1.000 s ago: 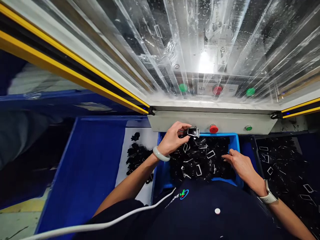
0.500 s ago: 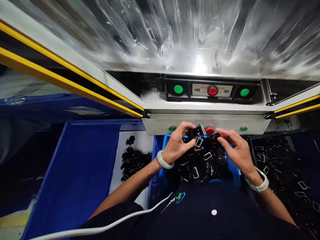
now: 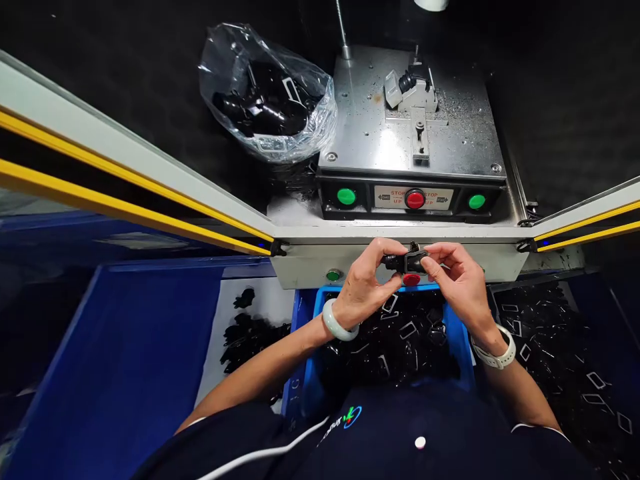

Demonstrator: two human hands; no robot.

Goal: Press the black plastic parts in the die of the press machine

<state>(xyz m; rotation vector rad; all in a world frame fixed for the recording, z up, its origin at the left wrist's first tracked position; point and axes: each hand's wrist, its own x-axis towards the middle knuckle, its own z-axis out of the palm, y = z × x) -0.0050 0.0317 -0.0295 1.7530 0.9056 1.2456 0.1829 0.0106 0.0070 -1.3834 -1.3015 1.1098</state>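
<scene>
The left hand (image 3: 367,280) and right hand (image 3: 463,283), fingers curled, pinch a black part (image 3: 407,261) between them at centre frame.

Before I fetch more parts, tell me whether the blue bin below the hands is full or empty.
Not empty: black parts lie spread across the blue bin.

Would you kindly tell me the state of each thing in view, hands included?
Left hand, closed on the black part
Right hand, pinching the same part
Black part, held up between both hands
Blue bin, open, well filled with black pieces
Clear bag, holding black pieces
Metal fixture, loaded with a black piece
Upper red button, uncovered; pressed or not, cannot tell
</scene>
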